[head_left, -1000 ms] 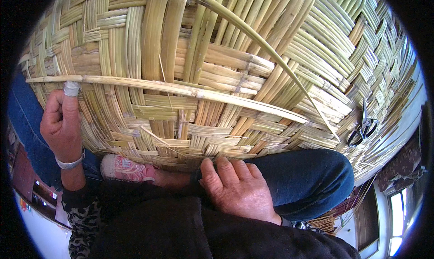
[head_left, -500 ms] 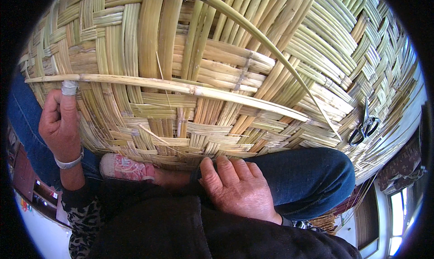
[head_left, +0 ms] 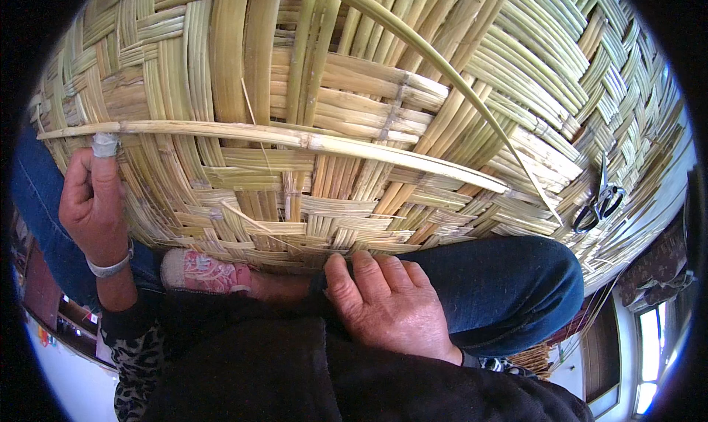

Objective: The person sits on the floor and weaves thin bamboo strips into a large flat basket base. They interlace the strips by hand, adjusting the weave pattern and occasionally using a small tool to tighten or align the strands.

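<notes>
The left hand (head_left: 92,201) is closed around the end of a long bamboo strip (head_left: 295,138) that lies across the woven bamboo mat (head_left: 457,75). The strip looks light, stiff but springy, best held near its end. The right hand (head_left: 391,308) presses the mat's near edge, fingers together. Scissors (head_left: 601,201) lie far right.

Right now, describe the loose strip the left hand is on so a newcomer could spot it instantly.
Start from the big woven mat of pale green-yellow strips that fills the view. Across its middle lies one long loose strip, running from the left hand at the left edge out toward the right, tapering to a point. Unlike its neighbours it is not interlaced: it lies on top, single and paler.
</notes>
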The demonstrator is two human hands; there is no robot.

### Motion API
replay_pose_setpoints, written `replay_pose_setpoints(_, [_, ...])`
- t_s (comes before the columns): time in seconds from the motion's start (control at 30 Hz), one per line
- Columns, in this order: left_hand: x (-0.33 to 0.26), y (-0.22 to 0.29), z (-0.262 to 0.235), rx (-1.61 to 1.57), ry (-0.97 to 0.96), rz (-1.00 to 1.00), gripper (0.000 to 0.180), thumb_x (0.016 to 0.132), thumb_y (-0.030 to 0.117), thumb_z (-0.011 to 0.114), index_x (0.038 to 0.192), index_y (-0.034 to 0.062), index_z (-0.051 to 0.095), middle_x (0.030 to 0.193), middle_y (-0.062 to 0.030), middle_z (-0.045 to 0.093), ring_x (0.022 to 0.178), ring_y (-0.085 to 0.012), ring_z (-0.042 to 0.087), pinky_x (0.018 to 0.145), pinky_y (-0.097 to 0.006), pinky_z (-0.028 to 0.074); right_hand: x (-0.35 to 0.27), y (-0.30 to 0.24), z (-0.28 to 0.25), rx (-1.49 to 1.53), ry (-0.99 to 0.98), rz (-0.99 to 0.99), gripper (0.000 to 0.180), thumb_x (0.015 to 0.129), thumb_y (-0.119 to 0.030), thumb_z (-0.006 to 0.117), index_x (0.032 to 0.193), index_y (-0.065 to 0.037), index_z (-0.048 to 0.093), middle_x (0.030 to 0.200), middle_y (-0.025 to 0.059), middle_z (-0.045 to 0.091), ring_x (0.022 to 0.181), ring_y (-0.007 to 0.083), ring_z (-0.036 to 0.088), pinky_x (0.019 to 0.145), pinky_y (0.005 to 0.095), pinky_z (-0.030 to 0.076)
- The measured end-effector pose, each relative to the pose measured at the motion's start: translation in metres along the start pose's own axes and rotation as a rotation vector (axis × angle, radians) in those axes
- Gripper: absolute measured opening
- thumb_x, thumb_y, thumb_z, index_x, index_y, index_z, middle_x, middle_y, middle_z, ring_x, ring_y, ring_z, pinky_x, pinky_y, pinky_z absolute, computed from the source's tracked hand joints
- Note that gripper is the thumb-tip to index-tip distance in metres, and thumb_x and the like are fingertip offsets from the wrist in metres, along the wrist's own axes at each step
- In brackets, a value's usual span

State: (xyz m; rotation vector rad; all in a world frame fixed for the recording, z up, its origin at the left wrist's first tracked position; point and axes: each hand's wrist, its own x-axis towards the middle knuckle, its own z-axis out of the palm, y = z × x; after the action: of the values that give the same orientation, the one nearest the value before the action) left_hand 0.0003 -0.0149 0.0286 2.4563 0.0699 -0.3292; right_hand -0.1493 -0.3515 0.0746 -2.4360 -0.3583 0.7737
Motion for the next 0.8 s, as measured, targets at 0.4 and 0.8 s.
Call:
replay_pose_setpoints(0.4, [-0.0006,0.0039,0.0002,0.004,-0.005,-0.007,0.023,0.108,0.016,0.065,0.087,0.0066,0.064,0.070,0.0069,0.049,0.062,-0.0012,0.042,0.055,-0.019,0.031,-0.0002,0.0004,0.0023,0.009,0.021,0.001,0.039,0.089,-0.020,0.064,0.125,-0.005,0.064,0.102,0.0098,0.066,0.087,0.0207,0.062,0.066,0.0325,0.049])
replay_pose_setpoints(0.8, [0.0002,0.0006,0.0011,0.015,0.034,-0.019,0.025,0.109,0.017,0.064,0.086,0.0072,0.062,0.069,0.0071,0.048,0.060,-0.0009,0.041,0.054,-0.020,0.030,0.0005,0.0013,0.0020,0.026,0.015,0.008,0.038,0.089,-0.019,0.064,0.124,-0.005,0.065,0.101,0.0098,0.066,0.085,0.0199,0.063,0.066,0.0325,0.049])
